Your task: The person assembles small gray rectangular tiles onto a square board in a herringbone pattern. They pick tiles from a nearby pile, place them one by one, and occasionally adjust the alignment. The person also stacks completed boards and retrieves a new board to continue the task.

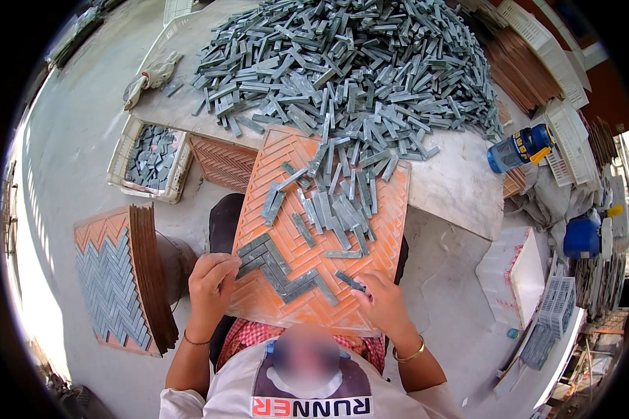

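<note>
An orange grooved board (258,209) with a herringbone pattern lies in front of me. Dark grey stone strips (290,288) are set zigzag in the grooves at its near left. By the board's left edge, my left hand (213,277) has its fingers curled beside the end of that row; whether they grip a strip is hidden. My right hand (383,302) pinches a single dark stone strip (349,281) above the near right of the board, apart from the laid row. Loose strips (335,209) lie scattered over the board's far half.
Beyond the board rises a large heap of stone strips (356,63) on a table. At left are a white crate (113,164) of stone pieces and a stack of boards (112,279) topped with laid strips. A blue jug (516,150) stands at right, near a white box (507,272).
</note>
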Demonstrator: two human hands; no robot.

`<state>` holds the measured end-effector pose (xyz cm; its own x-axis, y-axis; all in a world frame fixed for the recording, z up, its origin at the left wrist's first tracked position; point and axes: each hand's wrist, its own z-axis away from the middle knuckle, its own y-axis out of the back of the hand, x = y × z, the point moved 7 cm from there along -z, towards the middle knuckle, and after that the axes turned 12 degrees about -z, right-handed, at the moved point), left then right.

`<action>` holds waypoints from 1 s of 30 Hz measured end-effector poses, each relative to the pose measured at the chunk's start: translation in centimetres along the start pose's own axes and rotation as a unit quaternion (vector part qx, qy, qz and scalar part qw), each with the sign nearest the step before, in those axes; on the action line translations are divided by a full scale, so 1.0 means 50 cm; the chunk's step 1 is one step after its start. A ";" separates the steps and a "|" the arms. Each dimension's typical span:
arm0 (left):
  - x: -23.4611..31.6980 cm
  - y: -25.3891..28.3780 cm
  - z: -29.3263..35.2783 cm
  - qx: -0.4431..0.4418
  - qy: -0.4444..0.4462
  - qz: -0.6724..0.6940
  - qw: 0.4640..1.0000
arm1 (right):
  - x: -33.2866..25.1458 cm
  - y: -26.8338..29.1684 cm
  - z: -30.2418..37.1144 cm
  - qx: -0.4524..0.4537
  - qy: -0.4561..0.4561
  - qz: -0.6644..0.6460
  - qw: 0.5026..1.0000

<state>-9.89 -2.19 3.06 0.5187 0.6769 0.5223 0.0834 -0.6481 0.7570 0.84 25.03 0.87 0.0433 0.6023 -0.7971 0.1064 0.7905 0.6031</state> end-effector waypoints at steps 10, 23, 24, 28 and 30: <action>-0.014 0.025 0.006 0.023 0.002 -0.018 1.000 | -0.128 -0.103 -0.042 -0.159 0.228 0.022 0.960; 0.051 0.110 -0.098 -0.083 0.012 0.207 0.975 | -0.158 -0.147 -0.092 -0.277 0.311 0.049 0.908; 0.082 0.115 -0.116 -0.113 -0.022 0.247 0.962 | -0.160 -0.145 -0.097 -0.275 0.313 0.039 0.908; 0.226 0.135 -0.162 -0.297 -0.048 0.555 0.776 | -0.151 -0.091 -0.124 -0.227 0.193 0.014 0.954; 0.289 0.172 -0.182 -0.310 -0.164 0.597 0.722 | -0.154 -0.042 -0.137 -0.164 0.193 -0.012 0.967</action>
<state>-9.41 5.17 20.69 0.0886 -0.4196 0.9034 -0.9331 -0.3523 -0.0721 -6.50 19.49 5.92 -0.3360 0.5302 -0.7784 -0.2215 0.7588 0.6125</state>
